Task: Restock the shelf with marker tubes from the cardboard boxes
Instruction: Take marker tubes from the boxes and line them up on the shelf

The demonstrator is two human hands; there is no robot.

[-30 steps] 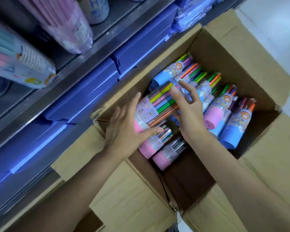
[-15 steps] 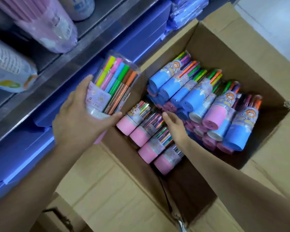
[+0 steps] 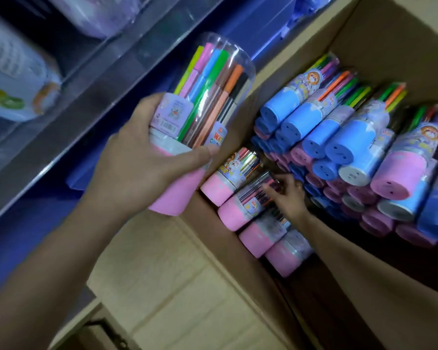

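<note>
Left hand grips one marker tube — four pink-based tubes beside it.

A grey metal shelf edge runs diagonally across the upper left, dimly lit, with blue packs stacked below it and wrapped goods above.

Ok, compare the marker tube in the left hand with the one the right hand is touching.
The held tube is lifted outside the cardboard box, gripped by the left hand; the touched tube lies inside among others under the right hand. Both have pink bases and clear tops.
</note>
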